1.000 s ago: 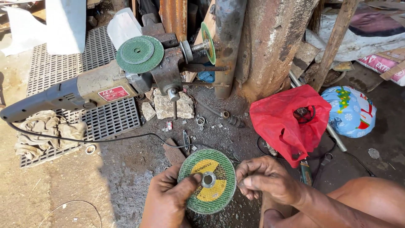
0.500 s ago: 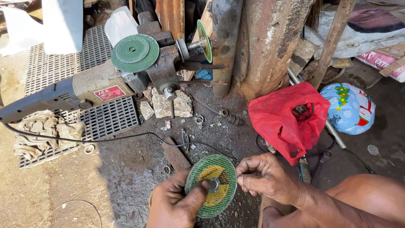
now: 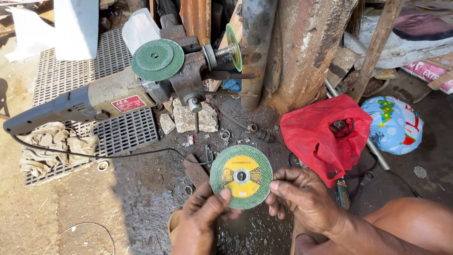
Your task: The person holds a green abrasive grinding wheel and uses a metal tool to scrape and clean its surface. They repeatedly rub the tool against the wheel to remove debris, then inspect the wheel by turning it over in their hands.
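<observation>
Angle grinder (image 3: 94,101) on metal grate (image 3: 71,80), red plastic bag (image 3: 323,132), patterned ball (image 3: 394,125), crumpled rag (image 3: 56,146)

A rough outdoor metal workshop is shown. An angle grinder (image 3: 89,101) is laid on a metal grating (image 3: 85,80) beside a rusty bench vise (image 3: 188,80), and a rusted steel pillar (image 3: 306,52) is planted in the dirt floor (image 3: 141,189), which is darkened with grime. Washers and small metal scraps (image 3: 226,134) are scattered about, and a dirty rag (image 3: 52,146) is dropped nearby.
</observation>
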